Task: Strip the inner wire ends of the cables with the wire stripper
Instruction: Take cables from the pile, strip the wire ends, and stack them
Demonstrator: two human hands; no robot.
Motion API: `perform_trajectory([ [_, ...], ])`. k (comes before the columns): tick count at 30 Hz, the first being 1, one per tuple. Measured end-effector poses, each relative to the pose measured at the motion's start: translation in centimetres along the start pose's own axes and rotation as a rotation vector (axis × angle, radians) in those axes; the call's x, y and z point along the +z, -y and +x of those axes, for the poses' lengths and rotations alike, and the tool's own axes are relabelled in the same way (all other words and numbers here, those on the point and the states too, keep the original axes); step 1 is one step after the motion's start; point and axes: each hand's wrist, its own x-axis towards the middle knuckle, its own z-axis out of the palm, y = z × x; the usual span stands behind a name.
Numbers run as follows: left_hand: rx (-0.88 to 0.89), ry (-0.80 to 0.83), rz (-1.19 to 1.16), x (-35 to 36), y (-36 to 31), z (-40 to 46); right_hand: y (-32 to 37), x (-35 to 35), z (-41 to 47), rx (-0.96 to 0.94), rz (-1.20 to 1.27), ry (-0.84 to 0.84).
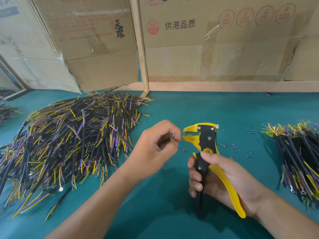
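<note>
Your right hand (pixel 222 176) is wrapped round the two handles of the yellow and black wire stripper (pixel 208 152), thumb laid across the body near the round yellow dial, fingers curled over the black handle. The tool stands upright above the bench with its beak pointing left and its jaws parted. Your left hand (pixel 155 145) pinches a cable end (pixel 173 138) between thumb and fingertips; short blue, yellow and reddish wires stick out toward the beak, their tips right at its mouth. Whether a wire sits between the blades is too small to tell.

You work over a teal mat (pixel 155 204). A big heap of black cables (pixel 72 138) with yellow, blue and purple inner wires lies to your left, some ending in ring lugs. A smaller bundle (pixel 296 161) lies at your right edge. Tiny bits of cut insulation (pixel 233 146) are scattered on the mat just right of the tool. Flattened cardboard boxes (pixel 207 49) with printed characters and loose tape line the back, held behind a pale wooden frame (pixel 141 54).
</note>
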Motion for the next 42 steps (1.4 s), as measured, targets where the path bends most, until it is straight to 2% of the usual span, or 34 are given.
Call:
perform_trajectory([
  [8, -0.035, -0.01, -0.14, -0.02, 0.12, 0.08, 0.01, -0.11, -0.18, 0.005, -0.028, 0.069],
  [15, -0.112, 0.112, -0.362, -0.42, 0.43, 0.07, -0.08, 0.04, -0.36, 0.002, -0.027, 0.114],
  [28, -0.081, 0.141, -0.31, -0.47, 0.1, 0.0, 0.04, 0.0, -0.66, -0.038, -0.045, 0.164],
  [42, -0.046, 0.2, -0.389, -0.47, 0.09, -0.05, 0.15, -0.26, -0.77, -0.025, -0.057, 0.196],
])
